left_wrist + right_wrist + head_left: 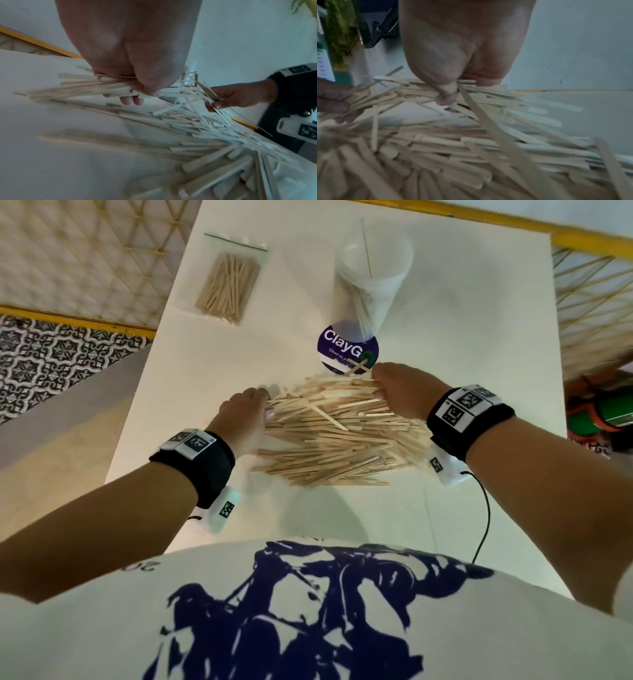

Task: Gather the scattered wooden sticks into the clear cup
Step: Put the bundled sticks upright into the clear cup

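Note:
A big heap of flat wooden sticks lies across the middle of the white table. My left hand grips the left ends of a bundle from the top of the heap; in the left wrist view the wooden sticks pass between its thumb and fingers. My right hand grips the right ends of the same bundle, with the wooden sticks under its thumb in the right wrist view. The clear cup stands beyond the heap with one thin stick inside.
A clear zip bag of more sticks lies at the far left of the table. A round purple sticker sits between cup and heap. A black cable hangs from my right wrist. Table edges run close on both sides.

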Tool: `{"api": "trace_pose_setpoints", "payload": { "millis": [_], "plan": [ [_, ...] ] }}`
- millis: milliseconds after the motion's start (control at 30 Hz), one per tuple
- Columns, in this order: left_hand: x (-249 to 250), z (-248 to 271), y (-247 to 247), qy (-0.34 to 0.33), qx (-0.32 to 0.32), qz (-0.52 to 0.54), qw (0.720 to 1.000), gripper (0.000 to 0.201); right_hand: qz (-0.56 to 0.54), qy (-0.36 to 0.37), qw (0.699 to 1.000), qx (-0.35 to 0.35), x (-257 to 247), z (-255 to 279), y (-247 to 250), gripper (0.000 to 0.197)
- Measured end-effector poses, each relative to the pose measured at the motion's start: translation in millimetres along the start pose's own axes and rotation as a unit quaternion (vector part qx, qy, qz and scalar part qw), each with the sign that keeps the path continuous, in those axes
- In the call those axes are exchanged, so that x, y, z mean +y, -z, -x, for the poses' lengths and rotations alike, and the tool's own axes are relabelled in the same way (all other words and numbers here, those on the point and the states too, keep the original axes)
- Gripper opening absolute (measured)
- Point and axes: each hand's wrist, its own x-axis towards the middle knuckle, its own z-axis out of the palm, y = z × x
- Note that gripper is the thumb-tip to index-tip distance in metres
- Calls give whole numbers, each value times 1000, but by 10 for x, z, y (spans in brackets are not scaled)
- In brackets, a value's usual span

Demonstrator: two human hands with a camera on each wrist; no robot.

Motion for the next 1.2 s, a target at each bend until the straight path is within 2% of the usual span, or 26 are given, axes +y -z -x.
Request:
{"api": "trace_pose_setpoints", "payload": {
  "millis": [67,200,333,400,500,567,667,767,833,933,1033,1100,1167,1200],
  "plan": [
    [-25,20,80,16,1,58,998,24,-51,-18,998,12,12,20,93,7],
    [14,99,182,39,34,151,987,23,-166,-57,983,54,-65,72,238,6],
    [194,46,222,83,77,303,946,17,-270,-86,953,106,-273,48,291,17],
    [349,-23,217,90,90,375,918,14,-341,-91,927,128,-413,8,300,23],
    [604,-164,185,89,93,445,886,13,-480,-83,862,141,-665,-44,334,35],
    [757,-253,187,82,86,474,872,13,-504,-70,849,142,-823,-73,352,38],
    [921,-332,212,31,81,439,894,6,-534,-64,829,152,-958,-119,321,29],
    [931,-385,224,-23,92,397,913,13,-570,-98,793,190,-1000,-174,265,25],
    [923,-397,244,-55,85,378,920,22,-554,-125,792,224,-1008,-213,254,24],
    [913,-402,338,-67,66,345,934,23,-498,-147,819,245,-1006,-262,241,31],
    [829,-396,489,-22,62,330,942,18,-478,-148,835,231,-971,-262,261,29],
    [760,-387,606,13,64,407,911,32,-493,-133,835,204,-965,-241,317,24],
    [772,-414,746,-14,47,485,873,56,-499,-97,842,184,-1006,-231,367,19],
    [797,-443,808,-25,34,512,858,58,-489,-76,850,180,-1038,-233,377,19]
  ]
}}
